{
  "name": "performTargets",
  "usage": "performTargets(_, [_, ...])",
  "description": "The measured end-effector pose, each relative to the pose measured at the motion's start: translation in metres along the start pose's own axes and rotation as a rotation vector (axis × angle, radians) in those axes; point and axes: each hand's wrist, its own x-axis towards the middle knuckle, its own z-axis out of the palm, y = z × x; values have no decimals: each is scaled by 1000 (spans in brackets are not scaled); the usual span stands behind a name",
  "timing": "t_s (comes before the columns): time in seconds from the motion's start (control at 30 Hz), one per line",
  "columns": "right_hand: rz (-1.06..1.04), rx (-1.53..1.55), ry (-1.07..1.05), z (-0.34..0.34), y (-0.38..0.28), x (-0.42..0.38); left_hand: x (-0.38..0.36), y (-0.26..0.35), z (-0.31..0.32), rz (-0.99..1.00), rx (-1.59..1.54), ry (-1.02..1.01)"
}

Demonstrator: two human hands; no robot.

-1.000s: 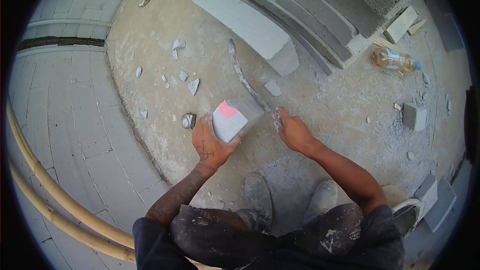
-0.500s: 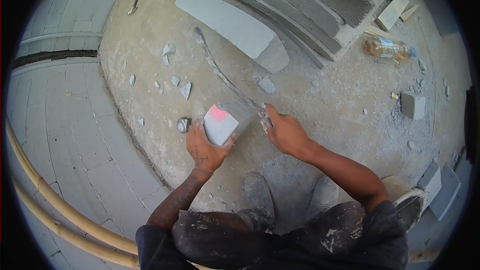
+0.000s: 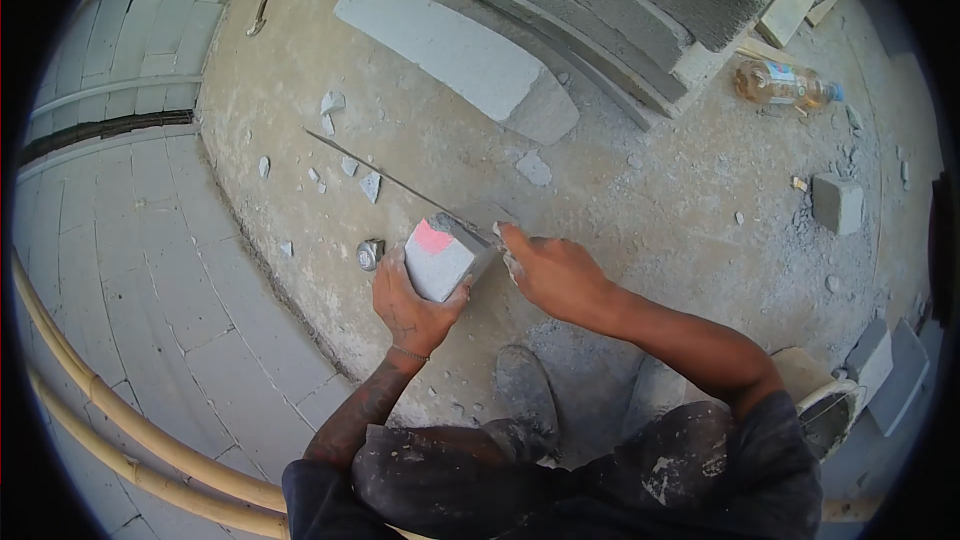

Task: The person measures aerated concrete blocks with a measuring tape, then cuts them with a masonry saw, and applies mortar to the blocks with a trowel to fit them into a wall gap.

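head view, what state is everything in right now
block: held, partly pink
blade: held beside block, seen edge-on, contact unclear
left hand: gripping block
right hand: closed on blade's near end
tape measure: on floor, no tape showing
bottle: on its side, capped
shards: scattered on floor

Left hand (image 3: 415,305) and right hand (image 3: 560,275), both gripping, held forward of the body.
The left forearm (image 3: 375,400), with dark markings, angles up and inward to a wrist (image 3: 409,351) ringed by a thin band; the fingers and thumb press from opposite sides, back of the hand toward the viewer. The right forearm (image 3: 665,335) slants inward from a bent elbow (image 3: 755,385), its fingers tightly curled.
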Motion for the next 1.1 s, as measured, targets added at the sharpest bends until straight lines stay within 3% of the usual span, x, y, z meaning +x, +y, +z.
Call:
performTargets(0.2, [165,-27,111,47,75,7,5,0,2,23,2,1])
performTargets(0.4, [4,39,9,-2,-8,-40,4,-2,4,87,73,40])
performTargets(0.7, [281,37,-58,37,73,-12,1,0,0,60,64,17])
performTargets(0.9, [253,35,-13,38,77,-17,3,0,3,38,70,61])
performTargets(1.03, [202,-17,-35,7,36,-36,2,-1,3,-25,71,29])
performTargets(1.1, [0,27,-5,-12,11,-45,5,-4,1,-23,79,71])
